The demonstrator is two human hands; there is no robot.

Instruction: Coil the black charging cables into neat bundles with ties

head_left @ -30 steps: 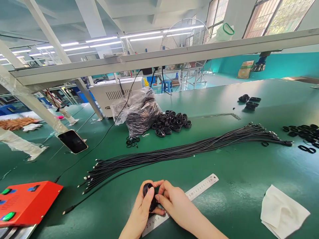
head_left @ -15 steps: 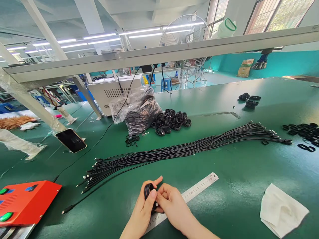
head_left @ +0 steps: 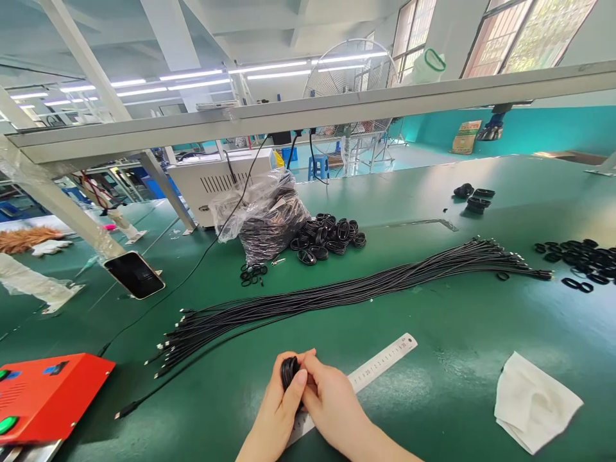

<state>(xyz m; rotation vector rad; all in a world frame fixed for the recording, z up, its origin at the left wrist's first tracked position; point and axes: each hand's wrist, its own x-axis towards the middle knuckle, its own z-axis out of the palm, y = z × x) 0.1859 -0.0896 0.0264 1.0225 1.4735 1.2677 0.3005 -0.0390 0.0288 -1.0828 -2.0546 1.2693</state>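
My left hand [head_left: 275, 410] and my right hand [head_left: 332, 398] meet low in the head view, holding a small coil of black cable [head_left: 289, 372] between them. Its lower part is hidden by my fingers. A steel ruler [head_left: 380, 366] lies on the green bench top [head_left: 433, 398] under and beyond my right hand, its near end passing beneath my wrists. Just ahead of my hands stretches a long bundle of black cables [head_left: 337, 305], apart from my fingers.
A red box with green buttons [head_left: 48, 398] stands at the near left, and a white cloth [head_left: 536, 401] lies at the right. Further off are a phone [head_left: 135, 274], a plastic bag of black coils [head_left: 262, 221], a pile of coils [head_left: 327, 234], and more coils [head_left: 572, 260].
My fingers have closed further around the coil, and my left thumb no longer points up beside it. The whole view has shifted slightly as my head moved.
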